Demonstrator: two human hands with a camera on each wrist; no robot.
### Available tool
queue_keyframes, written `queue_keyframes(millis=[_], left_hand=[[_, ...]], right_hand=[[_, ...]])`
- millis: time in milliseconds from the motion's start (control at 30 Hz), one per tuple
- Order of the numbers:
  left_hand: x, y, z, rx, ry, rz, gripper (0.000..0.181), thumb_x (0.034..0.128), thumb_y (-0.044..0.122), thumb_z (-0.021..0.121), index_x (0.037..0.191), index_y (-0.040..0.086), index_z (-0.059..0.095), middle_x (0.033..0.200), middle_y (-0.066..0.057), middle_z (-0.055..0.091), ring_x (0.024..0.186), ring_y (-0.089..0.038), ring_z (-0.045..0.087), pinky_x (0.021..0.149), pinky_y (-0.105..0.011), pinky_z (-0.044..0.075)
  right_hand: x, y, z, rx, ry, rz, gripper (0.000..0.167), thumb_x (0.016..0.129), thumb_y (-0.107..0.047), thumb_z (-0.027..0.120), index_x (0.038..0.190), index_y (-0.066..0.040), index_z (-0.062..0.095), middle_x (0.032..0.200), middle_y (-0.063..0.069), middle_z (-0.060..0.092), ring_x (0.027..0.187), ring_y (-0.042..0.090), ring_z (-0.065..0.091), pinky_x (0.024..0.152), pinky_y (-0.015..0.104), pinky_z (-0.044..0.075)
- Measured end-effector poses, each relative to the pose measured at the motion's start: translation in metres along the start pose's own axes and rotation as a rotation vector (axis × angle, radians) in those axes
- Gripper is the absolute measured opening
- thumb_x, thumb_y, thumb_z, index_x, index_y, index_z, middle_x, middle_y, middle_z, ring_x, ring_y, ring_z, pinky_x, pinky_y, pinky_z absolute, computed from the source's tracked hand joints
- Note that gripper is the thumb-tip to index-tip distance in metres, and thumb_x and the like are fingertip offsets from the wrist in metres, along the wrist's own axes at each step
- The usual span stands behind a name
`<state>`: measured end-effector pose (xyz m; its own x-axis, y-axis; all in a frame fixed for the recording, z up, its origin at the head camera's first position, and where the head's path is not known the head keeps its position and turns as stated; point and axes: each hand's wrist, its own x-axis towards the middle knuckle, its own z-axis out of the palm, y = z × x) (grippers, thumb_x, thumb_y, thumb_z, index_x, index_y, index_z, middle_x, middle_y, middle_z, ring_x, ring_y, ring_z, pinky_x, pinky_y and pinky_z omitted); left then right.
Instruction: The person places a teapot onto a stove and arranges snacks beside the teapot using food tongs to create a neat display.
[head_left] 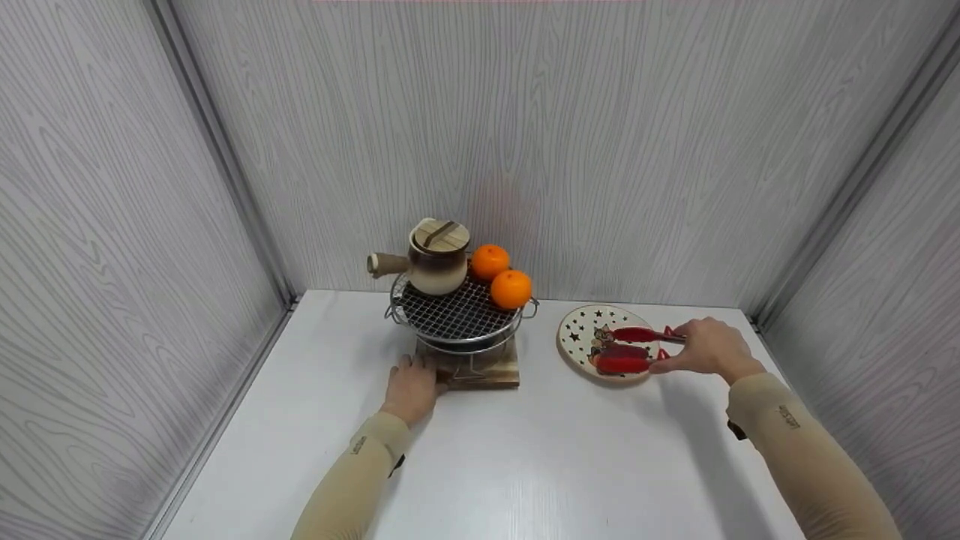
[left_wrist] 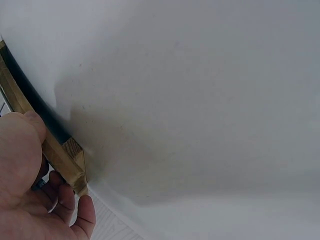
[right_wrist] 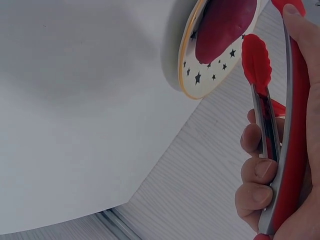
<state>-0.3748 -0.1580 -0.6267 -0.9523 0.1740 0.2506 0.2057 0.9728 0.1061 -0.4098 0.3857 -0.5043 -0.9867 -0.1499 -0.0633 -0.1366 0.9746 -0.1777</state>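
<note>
My left hand [head_left: 411, 390] grips the front left corner of a wooden base [head_left: 487, 376] under a small grill; in the left wrist view the thumb and fingers lie on either side of the wooden edge [left_wrist: 62, 162]. My right hand [head_left: 712, 349] holds red-handled tongs [right_wrist: 296, 130] with red scalloped tips. The tong arms are spread, their tips over a star-patterned plate [head_left: 574, 337]. On that plate lies a purplish-red, elongated thing [right_wrist: 222, 32] like a sweet potato, between the tips in the head view. Some of it is hidden by the tongs.
On the grill's wire mesh [head_left: 450, 315] stand a brown and cream side-handled pot [head_left: 436, 274] with a wooden lid [head_left: 444, 235], and two oranges [head_left: 511, 289]. Grey wood-grain panels [head_left: 525, 135] enclose the white table [head_left: 555, 465] at the back and sides.
</note>
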Motion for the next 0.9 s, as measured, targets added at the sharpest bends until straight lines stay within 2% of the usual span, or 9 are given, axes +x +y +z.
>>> queue_keyframes(millis=[167, 467, 600, 767, 900], left_hand=[[0.0, 0.0, 0.0, 0.003, -0.01, 0.001, 0.059, 0.1016, 0.043, 0.082, 0.133, -0.005, 0.069, 0.122, -0.022, 0.073, 0.11, -0.039, 0.064, 0.09, -0.055, 0.062], [0.001, 0.0, -0.002, 0.0, -0.041, -0.011, 0.06, 0.1025, 0.042, 0.082, 0.137, -0.005, 0.066, 0.125, -0.023, 0.072, 0.113, -0.039, 0.064, 0.093, -0.056, 0.062], [0.001, 0.001, -0.001, 0.002, -0.044, -0.017, 0.061, 0.1029, 0.043, 0.081, 0.138, -0.005, 0.066, 0.127, -0.023, 0.072, 0.115, -0.04, 0.065, 0.095, -0.057, 0.062], [0.001, 0.002, 0.0, 0.02, -0.013, -0.008, 0.059, 0.1014, 0.044, 0.082, 0.133, -0.004, 0.068, 0.123, -0.023, 0.073, 0.113, -0.041, 0.066, 0.091, -0.058, 0.063], [0.001, 0.002, 0.001, 0.026, -0.007, -0.005, 0.058, 0.1022, 0.044, 0.081, 0.134, -0.003, 0.068, 0.122, -0.022, 0.073, 0.112, -0.04, 0.066, 0.091, -0.057, 0.063]], right_hand=[[0.001, 0.006, 0.002, 0.001, -0.017, 0.019, 0.106, 0.072, -0.085, 0.089, 0.134, 0.001, 0.078, 0.114, 0.017, 0.085, 0.089, 0.025, 0.071, 0.066, 0.037, 0.055], [0.002, 0.013, 0.008, 0.005, -0.022, 0.043, 0.108, 0.073, -0.084, 0.09, 0.133, 0.005, 0.076, 0.111, 0.019, 0.084, 0.09, 0.028, 0.072, 0.076, 0.049, 0.063], [0.002, 0.014, 0.01, -0.003, -0.026, 0.052, 0.102, 0.073, -0.083, 0.09, 0.129, 0.002, 0.078, 0.107, 0.016, 0.083, 0.088, 0.027, 0.071, 0.072, 0.046, 0.061], [0.002, 0.014, 0.012, -0.02, -0.021, 0.044, 0.091, 0.072, -0.082, 0.09, 0.119, -0.005, 0.083, 0.098, 0.008, 0.082, 0.082, 0.023, 0.068, 0.062, 0.038, 0.052], [0.002, 0.015, 0.013, -0.022, -0.026, 0.041, 0.09, 0.074, -0.083, 0.089, 0.12, -0.006, 0.083, 0.098, 0.007, 0.082, 0.081, 0.022, 0.066, 0.06, 0.035, 0.048]])
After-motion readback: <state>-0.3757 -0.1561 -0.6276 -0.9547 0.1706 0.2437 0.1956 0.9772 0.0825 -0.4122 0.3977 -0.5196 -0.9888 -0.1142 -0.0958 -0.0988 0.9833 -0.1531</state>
